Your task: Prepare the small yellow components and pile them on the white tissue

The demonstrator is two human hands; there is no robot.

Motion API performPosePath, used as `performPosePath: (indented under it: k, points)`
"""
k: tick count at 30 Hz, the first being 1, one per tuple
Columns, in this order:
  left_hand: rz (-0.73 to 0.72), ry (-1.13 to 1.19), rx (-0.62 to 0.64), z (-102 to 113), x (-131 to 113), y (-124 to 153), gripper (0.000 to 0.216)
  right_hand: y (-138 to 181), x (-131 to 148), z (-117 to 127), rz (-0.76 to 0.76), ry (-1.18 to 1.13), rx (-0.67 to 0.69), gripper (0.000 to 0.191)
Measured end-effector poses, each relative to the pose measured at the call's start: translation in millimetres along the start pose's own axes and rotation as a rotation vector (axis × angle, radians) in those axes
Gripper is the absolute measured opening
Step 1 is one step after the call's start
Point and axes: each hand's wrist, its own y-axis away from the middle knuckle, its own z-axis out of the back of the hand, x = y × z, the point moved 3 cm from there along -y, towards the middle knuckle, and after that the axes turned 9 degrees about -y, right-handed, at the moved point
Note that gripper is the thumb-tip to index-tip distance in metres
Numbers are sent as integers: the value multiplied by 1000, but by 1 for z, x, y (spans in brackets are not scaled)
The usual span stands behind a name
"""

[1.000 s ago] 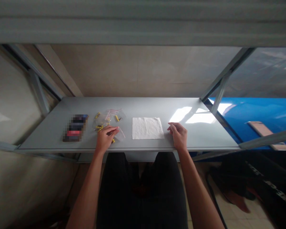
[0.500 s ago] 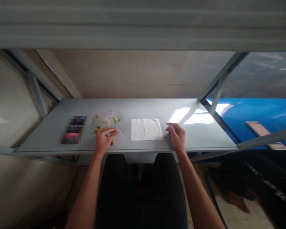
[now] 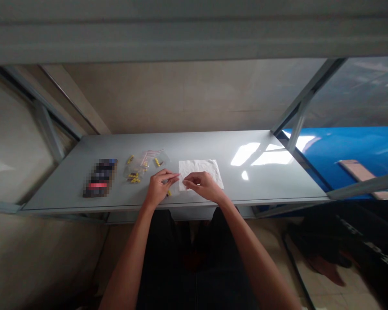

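My left hand (image 3: 159, 188) pinches a small clear zip bag (image 3: 173, 178) just above the grey shelf (image 3: 265, 181), near its front edge. My right hand (image 3: 202, 185) has its fingers closed on the same bag's other side, over the left part of a white paper napkin (image 3: 210, 169). A little yellow piece (image 3: 169, 193) lies under the left hand. To the left lie more clear bags with red strips (image 3: 149, 155) and several small yellow parts (image 3: 134, 177).
A dark flat object (image 3: 100, 177) lies at the shelf's left end. Grey metal shelf posts (image 3: 297, 116) rise at the right and left. A blue surface (image 3: 349, 146) with a tan board sits beyond the right post. My dark-trousered legs are below the shelf.
My right hand moved left from the napkin's right side to meet the left hand. My left hand carried the small bag rightward to the napkin's left edge.
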Motion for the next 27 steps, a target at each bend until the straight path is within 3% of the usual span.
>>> performPosePath:
  k: [10,15,16,21,27]
  points:
    - [-53,-72,60,-7,-3,-8,27,1,4,-2,-39,14,-8,21]
    - [-48,-273,-279,3,-17,6,27,-3,1,-5,-99,-145,-20,21]
    - [-28,-284,-298,4,-21,11,27,-4,0,-7,-102,-170,-28,21]
    - [114,-135,-104,-3,-26,27,28,-8,-5,-17,-27,-188,-27,18]
    - [200,-27,48,5,-19,22,25,-7,-3,-22,31,-102,25,18]
